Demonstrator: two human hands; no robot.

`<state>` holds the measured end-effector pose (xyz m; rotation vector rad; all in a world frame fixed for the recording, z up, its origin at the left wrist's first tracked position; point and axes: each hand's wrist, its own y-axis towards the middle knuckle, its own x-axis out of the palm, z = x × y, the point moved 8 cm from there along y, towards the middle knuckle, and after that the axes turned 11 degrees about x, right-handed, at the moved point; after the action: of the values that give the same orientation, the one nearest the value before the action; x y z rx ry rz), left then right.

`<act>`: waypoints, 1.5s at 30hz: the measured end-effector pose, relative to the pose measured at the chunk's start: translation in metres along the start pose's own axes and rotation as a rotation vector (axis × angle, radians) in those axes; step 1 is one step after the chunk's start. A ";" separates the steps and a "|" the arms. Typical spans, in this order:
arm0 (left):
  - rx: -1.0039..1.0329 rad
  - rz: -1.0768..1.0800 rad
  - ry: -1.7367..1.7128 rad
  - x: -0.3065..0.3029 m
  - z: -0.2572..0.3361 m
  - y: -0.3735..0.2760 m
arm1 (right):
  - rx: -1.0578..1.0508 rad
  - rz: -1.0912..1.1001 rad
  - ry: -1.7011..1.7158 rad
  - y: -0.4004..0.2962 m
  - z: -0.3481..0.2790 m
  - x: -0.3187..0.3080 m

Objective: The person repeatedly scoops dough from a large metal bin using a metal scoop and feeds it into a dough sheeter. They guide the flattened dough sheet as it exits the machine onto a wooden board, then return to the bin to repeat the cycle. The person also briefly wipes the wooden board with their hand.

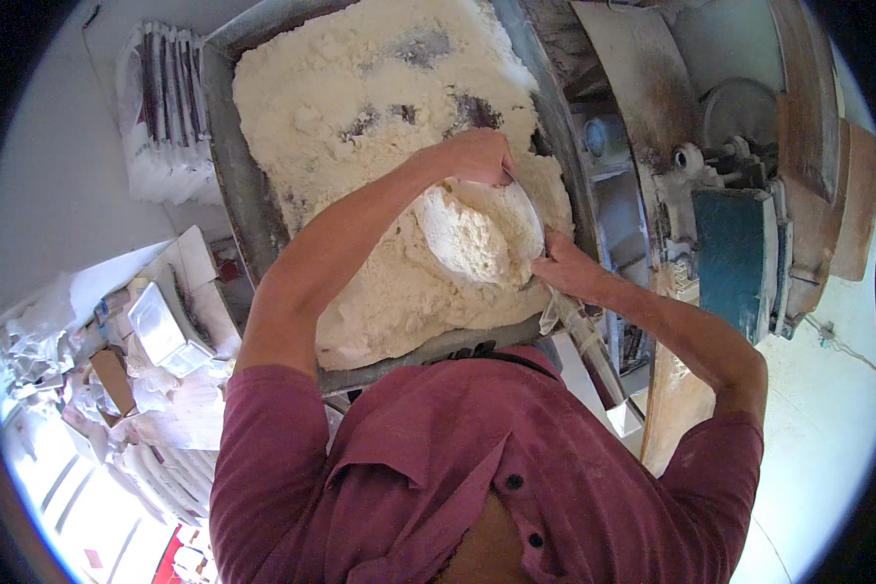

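Note:
Pale, crumbly flour-like powder [379, 306] lies spread in a large metal-rimmed tray [237, 146], with dark patches of the bottom showing through. Over its right part is a round, shallow bowl or pan [534, 208] holding a mound of the same powder [467, 230]. My left hand [481, 155] grips the bowl's far rim. On the near right side of that rim my right hand [569, 266] is closed. Fingertips of both hands are partly hidden.
Machinery with a belt guard and a dark green panel [733, 263] stands at the right. A tube-like bar wrapped in plastic [591, 350] leans by the tray's near right corner. Stacked plastic-wrapped packs [167, 109] lie at the left, above a cluttered surface with an open metal box [164, 328].

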<state>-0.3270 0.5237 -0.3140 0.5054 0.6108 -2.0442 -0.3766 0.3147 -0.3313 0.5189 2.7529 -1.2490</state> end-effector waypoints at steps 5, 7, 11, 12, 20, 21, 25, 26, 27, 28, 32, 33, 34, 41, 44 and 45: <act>0.087 0.603 -0.541 -0.015 -0.032 -0.084 | 0.096 -0.007 0.173 -0.014 -0.015 0.005; 0.026 0.964 -0.722 0.036 -0.067 -0.156 | 0.156 -0.054 0.186 -0.010 -0.018 0.009; -0.116 1.212 -0.070 0.095 -0.010 -0.163 | 0.219 -0.043 0.305 0.005 -0.015 0.029; -0.213 1.199 -0.002 0.095 -0.003 -0.152 | 0.232 -0.014 0.345 0.009 -0.010 0.036; -0.430 1.101 0.223 0.080 0.027 -0.116 | 0.155 0.102 0.559 0.007 0.008 0.052; -0.421 1.063 0.212 0.073 0.024 -0.114 | 0.123 0.086 0.615 0.006 0.006 0.054; -0.295 0.837 0.191 0.048 0.032 -0.118 | 0.117 0.065 0.760 -0.010 0.004 0.063; -0.159 0.934 0.132 0.034 0.036 -0.135 | 0.147 0.070 0.776 -0.014 0.004 0.065; -0.158 1.024 0.164 0.024 0.045 -0.161 | 0.150 0.043 0.790 -0.017 0.007 0.065; -0.161 1.114 0.202 0.012 0.061 -0.193 | 0.149 0.009 0.805 -0.018 0.010 0.067; -0.250 1.495 0.138 0.046 0.094 -0.286 | 0.106 -0.185 0.867 -0.005 0.002 0.090; -0.282 1.570 0.223 0.060 0.097 -0.293 | 0.050 -0.171 0.871 0.002 -0.001 0.093; -0.315 1.554 0.275 0.066 0.104 -0.281 | -0.003 -0.157 0.873 0.007 -0.003 0.101; -0.225 1.672 0.251 0.080 0.098 -0.275 | -0.046 -0.160 0.880 -0.018 -0.045 0.124; -0.161 1.933 -0.522 0.076 0.040 -0.314 | -0.055 -0.189 0.884 -0.016 -0.046 0.123; -0.173 1.987 -0.890 0.084 0.023 -0.318 | -0.051 -0.188 0.878 -0.020 -0.048 0.125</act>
<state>-0.6447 0.6015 -0.2723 -0.0754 -0.3188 -0.1404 -0.4973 0.3724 -0.3103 1.0282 3.5991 -1.1694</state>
